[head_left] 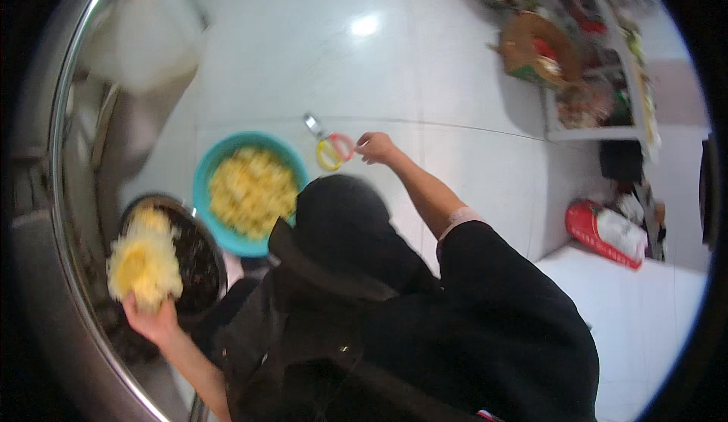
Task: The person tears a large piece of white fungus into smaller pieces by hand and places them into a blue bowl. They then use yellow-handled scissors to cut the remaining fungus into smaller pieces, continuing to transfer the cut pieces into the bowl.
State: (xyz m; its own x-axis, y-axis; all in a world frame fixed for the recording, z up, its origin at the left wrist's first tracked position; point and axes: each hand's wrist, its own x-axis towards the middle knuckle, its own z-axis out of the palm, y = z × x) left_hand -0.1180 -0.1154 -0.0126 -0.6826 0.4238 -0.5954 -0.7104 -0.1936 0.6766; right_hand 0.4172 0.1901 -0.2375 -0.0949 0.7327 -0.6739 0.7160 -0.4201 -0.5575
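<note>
My left hand (153, 317) is closed around the base of a frilly, pale yellow clump that looks like white fungus (144, 266). It is held over a dark round basin (199, 259) with dark contents. My right hand (375, 149) is stretched out to the far side, its fingertips pinched at the red handle loop of a pair of scissors (334, 151). The scissors have one yellow loop and short metal blades. Between the hands stands a turquoise basin (205, 166) filled with yellowish-white pieces (254, 191).
A shiny metal edge (57, 149) curves along the left. A whitish plastic container (155, 31) stands at the far left. On the right are a white shelf rack (595, 130) with produce, a brown basket (531, 39) and a red-and-white bag (603, 232). Pale tiles cover the floor (318, 50).
</note>
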